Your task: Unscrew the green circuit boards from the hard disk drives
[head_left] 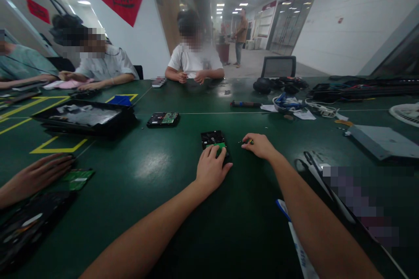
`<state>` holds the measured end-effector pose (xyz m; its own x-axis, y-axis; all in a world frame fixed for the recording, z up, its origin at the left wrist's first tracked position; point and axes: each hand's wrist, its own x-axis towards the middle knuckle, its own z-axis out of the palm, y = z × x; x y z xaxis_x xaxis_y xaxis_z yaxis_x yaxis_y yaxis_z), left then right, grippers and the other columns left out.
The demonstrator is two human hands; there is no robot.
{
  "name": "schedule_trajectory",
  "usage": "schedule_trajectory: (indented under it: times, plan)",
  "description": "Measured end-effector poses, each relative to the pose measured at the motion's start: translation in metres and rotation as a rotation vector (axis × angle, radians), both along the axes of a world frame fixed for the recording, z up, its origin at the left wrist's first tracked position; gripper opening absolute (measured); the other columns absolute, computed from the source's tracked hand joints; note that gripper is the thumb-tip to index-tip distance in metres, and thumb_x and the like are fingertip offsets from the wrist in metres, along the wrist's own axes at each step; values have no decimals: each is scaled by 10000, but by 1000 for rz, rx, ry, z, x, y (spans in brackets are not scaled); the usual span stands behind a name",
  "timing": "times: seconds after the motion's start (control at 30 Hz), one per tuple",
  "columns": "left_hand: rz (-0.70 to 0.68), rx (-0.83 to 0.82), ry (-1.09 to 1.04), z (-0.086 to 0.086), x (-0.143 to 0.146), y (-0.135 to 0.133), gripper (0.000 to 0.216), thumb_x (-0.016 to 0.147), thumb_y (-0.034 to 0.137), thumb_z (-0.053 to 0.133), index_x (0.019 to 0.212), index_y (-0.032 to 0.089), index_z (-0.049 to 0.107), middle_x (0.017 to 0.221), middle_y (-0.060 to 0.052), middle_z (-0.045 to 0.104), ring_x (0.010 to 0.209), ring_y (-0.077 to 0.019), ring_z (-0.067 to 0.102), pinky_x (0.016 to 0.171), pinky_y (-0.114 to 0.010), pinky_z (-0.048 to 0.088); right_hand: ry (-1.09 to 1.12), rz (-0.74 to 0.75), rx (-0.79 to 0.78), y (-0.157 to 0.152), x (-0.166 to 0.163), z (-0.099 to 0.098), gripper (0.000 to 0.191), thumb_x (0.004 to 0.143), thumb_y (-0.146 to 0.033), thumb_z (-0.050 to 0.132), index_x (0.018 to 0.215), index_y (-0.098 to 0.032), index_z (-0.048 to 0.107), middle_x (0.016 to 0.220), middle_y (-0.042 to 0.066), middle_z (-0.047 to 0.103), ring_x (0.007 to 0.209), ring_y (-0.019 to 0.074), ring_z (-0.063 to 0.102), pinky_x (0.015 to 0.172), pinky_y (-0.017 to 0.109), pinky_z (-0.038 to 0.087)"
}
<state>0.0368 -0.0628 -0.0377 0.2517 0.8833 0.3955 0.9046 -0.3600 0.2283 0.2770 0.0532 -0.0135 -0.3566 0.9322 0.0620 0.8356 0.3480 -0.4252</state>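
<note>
"What lay nearest?"

"A black unit (32,222) at the lower left of the bench (118,178), and a blue-and-white strip (296,237) at the lower right, beside the right forearm."

"And just past the unit?"

"A green board (78,178), with a co-worker's hand (46,174) beside it."

"Where was the drive?"

"The drive (211,136) lay on the bench, in front of the person. The left hand (211,169) rested over its near end, fingers a little spread, thumb held out to the side."

"Did the right hand (260,146) touch it?"

"No, it was just to the right, apart from the drive. Its fingers curled toward the thumb, and a small yellowish piece (251,141) showed among them. Whether they pinched it, one could not tell."

"What stood further off?"

"A grey box (382,141) at the right; a second drive (163,119) beyond the first, to its left; and a black tray (87,115) left of that. A dark rod (246,104) lay farther on, with a bundle of cables (288,102) to its right."

"Anyone across the bench?"

"A person in a white shirt (196,61) sat opposite, both hands raised near the bench edge. An office chair (279,66) stood to the right of that seat, and well behind, someone in a brown top (241,30) was standing."
</note>
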Motion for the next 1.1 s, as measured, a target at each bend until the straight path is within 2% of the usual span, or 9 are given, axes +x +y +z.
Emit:
schedule_trajectory:
  times: [0.23,0.33,0.4,0.5,0.6,0.73,0.83,0.93,1.1]
  plan:
    - [-25,9,26,7,4,0,374,994,470,577,1262,227,672,1311,-122,626,1293,-325,526,1102,-518,458,-86,-66,83,3,3,3,196,989,-290,569,1024,-223,750,1105,56,770,1011,210,699,910,311,480]
    - [6,2,38,10,7,3,332,974,469,611,1191,231,692,1271,-120,628,1236,-326,544,1036,-516,498,-62,-39,37,4,7,4,169,935,-318,670,1054,-223,746,1083,46,772,1001,208,704,881,297,492]
    - [32,5,52,10,9,4,299,964,429,632,1176,227,690,1262,-124,622,1229,-331,540,1023,-523,502,-46,0,-17,4,6,3,225,878,-354,751,1062,-224,743,1038,38,770,956,199,708,831,284,499]
    - [51,10,66,11,12,3,268,960,374,633,1172,218,682,1261,-130,615,1227,-332,536,1017,-521,506,-50,-15,-21,3,-1,-1,216,867,-345,764,1043,-222,740,1024,33,766,942,193,704,816,278,495]
    - [46,10,68,13,12,2,256,957,357,625,1161,213,679,1258,-131,615,1221,-328,542,1023,-520,506,-70,-79,39,2,-9,-8,158,914,-345,703,1006,-221,735,1041,44,764,961,202,696,843,294,488]
    - [42,2,63,13,11,2,250,955,341,613,1149,198,679,1263,-136,622,1227,-325,563,1047,-509,508,-67,-126,96,3,-9,-13,187,975,-370,602,977,-231,727,1023,48,760,939,207,692,842,311,486]
    - [22,4,69,9,10,4,276,970,303,579,1198,171,662,1336,-150,608,1303,-331,550,1119,-508,472,-60,-135,101,6,-1,-10,150,969,-301,595,976,-233,728,1034,39,764,963,199,694,868,305,483]
    - [3,6,71,3,9,7,304,987,236,524,1255,147,635,1412,-160,583,1404,-328,494,1204,-514,394,-54,-120,74,8,7,-4,109,915,-245,662,993,-233,738,1051,26,768,974,194,697,871,298,487]
    - [-9,-5,57,-6,6,11,337,1003,240,502,1300,138,624,1445,-165,578,1452,-321,460,1236,-509,361,-67,-45,35,6,6,0,89,896,-240,702,964,-243,759,1035,18,775,960,190,703,855,295,494]
